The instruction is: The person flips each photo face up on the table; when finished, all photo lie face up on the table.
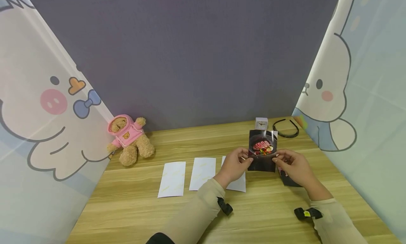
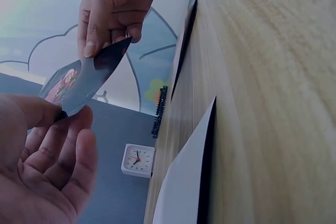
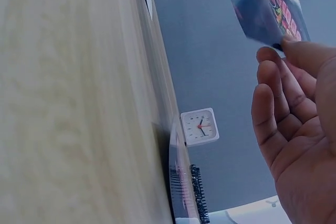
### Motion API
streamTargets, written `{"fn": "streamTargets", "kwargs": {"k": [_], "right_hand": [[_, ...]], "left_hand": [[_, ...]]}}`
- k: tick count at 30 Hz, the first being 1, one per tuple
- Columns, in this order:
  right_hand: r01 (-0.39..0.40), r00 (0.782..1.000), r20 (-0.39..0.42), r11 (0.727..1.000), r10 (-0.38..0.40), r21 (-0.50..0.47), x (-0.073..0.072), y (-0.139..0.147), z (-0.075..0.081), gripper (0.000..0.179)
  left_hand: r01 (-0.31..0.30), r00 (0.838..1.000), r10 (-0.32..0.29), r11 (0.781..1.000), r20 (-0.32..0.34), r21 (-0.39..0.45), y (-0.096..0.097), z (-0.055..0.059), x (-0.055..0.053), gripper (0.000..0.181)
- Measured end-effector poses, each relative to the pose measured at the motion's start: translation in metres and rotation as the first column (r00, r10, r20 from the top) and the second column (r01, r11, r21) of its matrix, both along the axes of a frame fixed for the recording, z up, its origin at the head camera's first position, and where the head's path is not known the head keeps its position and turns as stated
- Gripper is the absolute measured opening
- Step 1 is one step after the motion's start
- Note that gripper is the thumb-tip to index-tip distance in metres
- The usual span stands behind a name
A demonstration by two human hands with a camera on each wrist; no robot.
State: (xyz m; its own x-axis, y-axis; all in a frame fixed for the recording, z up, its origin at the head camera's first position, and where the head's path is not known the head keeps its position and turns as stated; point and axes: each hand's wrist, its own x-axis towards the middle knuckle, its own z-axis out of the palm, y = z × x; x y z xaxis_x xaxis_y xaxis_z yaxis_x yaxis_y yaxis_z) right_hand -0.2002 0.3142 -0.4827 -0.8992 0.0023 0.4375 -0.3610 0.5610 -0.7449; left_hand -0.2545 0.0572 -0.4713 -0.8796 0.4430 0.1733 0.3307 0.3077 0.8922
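A glossy dark photo card showing food in a pan is held up above the table between both hands. My left hand pinches its left edge between thumb and fingers. On the opposite edge, my right hand pinches it the same way; the left wrist view shows that thumb lying on the card. Partly beneath my right hand lies another dark picture card. Three white cards lie in a row to the left: one, another, and a third partly covered by my left hand.
A teddy bear in a pink hoodie sits at the back left. At the back right stand a small white clock and a black toothed headband. A grey wall closes off the back; printed cloth panels flank both sides.
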Motion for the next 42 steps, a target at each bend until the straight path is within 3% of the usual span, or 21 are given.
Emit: {"fn": "streamTargets", "kwargs": {"k": [5, 11, 15, 20, 29, 35, 42], "right_hand": [[-0.029, 0.999, 0.017, 0.999, 0.03, -0.039, -0.001, 0.006, -0.001, 0.008], [0.006, 1.0, 0.029, 0.998, -0.004, -0.062, -0.001, 0.01, 0.001, 0.021], [0.026, 0.999, -0.023, 0.996, -0.028, -0.084, -0.002, 0.011, 0.001, 0.032], [0.023, 0.997, -0.073, 0.995, -0.03, -0.092, -0.004, 0.011, -0.001, 0.025], [-0.028, 0.999, -0.038, 0.993, 0.023, -0.115, -0.002, 0.009, -0.001, 0.019], [-0.007, 1.0, -0.029, 0.998, 0.005, -0.062, 0.0, 0.008, 0.001, 0.012], [-0.012, 0.999, -0.042, 0.998, 0.01, -0.068, 0.0, 0.008, 0.002, 0.011]], "left_hand": [[-0.034, 0.999, 0.035, 0.999, -0.04, 0.021, 0.0, 0.002, -0.001, 0.016], [-0.051, 0.996, 0.054, 0.998, -0.078, 0.038, 0.0, 0.003, -0.002, 0.011], [-0.041, 0.996, 0.044, 0.998, -0.073, 0.043, -0.001, 0.003, -0.002, 0.007], [-0.018, 0.996, 0.019, 1.0, -0.083, 0.016, -0.001, 0.001, -0.002, 0.005], [0.0, 0.991, -0.006, 0.999, -0.135, -0.046, -0.002, 0.0, -0.001, 0.006], [0.01, 0.993, -0.016, 0.999, -0.117, -0.051, -0.003, 0.002, 0.001, 0.007], [-0.008, 0.995, 0.002, 0.999, -0.104, -0.053, -0.003, 0.002, 0.0, 0.015]]}}
